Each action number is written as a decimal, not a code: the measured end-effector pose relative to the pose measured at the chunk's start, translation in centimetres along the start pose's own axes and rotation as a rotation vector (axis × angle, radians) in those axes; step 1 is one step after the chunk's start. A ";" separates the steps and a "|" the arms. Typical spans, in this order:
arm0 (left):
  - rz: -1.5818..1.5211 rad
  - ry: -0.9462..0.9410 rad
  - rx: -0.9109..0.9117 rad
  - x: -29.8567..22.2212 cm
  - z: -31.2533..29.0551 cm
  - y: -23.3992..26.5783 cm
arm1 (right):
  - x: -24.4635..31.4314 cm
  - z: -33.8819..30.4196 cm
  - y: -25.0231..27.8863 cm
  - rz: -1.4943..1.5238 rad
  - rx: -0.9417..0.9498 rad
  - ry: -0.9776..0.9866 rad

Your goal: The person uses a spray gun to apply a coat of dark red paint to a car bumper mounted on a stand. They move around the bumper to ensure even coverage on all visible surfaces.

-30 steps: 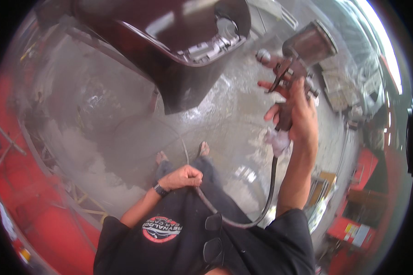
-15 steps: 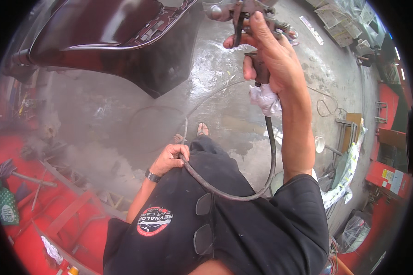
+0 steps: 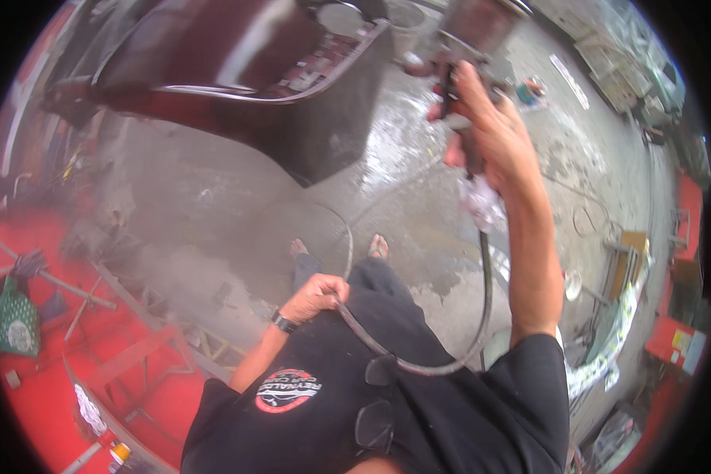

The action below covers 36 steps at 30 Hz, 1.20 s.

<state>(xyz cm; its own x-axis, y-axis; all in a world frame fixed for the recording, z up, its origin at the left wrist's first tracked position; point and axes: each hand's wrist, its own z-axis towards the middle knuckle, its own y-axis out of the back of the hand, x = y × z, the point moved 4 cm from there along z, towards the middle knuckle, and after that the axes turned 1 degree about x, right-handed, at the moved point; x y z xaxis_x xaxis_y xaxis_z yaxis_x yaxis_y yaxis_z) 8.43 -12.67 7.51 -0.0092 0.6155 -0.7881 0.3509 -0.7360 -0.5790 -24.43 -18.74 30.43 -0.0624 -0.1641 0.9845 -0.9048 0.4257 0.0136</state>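
My right hand (image 3: 499, 138) is raised at the upper right, its fingers wrapped round the handle and trigger of a spray gun (image 3: 482, 28) with a metal cup on top. A crumpled whitish cloth (image 3: 482, 204) is wrapped at the base of the handle, where a dark air hose (image 3: 430, 369) hangs down. That hose loops across my front to my left hand (image 3: 317, 295), which pinches it at waist height. Left of the gun, apart from it, is a glossy dark maroon car body part (image 3: 205, 59), seemingly a bumper. The gun is slightly blurred.
The hose runs on over the wet grey concrete floor (image 3: 237, 186) by my feet. Red sheeting (image 3: 142, 355) with metal stands and a green bag (image 3: 16, 320) lies at the left. Wrapped parts (image 3: 620, 59) and plastic-covered pieces (image 3: 612, 340) line the right. Haze hangs at the left.
The whole view has shifted, so the maroon part, my feet and both hands appear farther right and lower. More of the gun's cup shows. Both hands keep their holds.
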 end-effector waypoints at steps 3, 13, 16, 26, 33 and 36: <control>-0.001 0.040 -0.003 -1.1 -0.6 1.0 | 0.9 -0.6 -1.8 0.005 -0.039 -0.024; -0.110 0.098 0.190 -2.8 -3.6 6.8 | 4.4 -1.3 -15.0 -0.035 -0.041 -0.092; -0.111 0.090 0.246 -3.5 -4.8 8.8 | 7.3 -1.8 -21.0 -0.097 0.051 -0.006; -0.156 0.121 0.241 -5.9 -7.3 10.6 | 7.9 -1.9 -23.1 -0.044 -0.019 0.066; -0.160 0.103 0.254 -5.4 -6.0 9.9 | 1.7 -2.9 -10.9 -0.130 -0.475 -0.110; -0.166 0.130 0.260 -4.8 -5.8 10.4 | 1.4 -3.5 -9.1 -0.115 -0.562 -0.112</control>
<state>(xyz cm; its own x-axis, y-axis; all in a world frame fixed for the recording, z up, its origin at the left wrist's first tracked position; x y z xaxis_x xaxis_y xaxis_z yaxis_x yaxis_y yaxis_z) 17.58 -21.59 6.48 0.0790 0.7515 -0.6550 0.1032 -0.6597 -0.7444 -14.83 -19.69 32.29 -0.0492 -0.3171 0.9471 -0.5481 0.8013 0.2398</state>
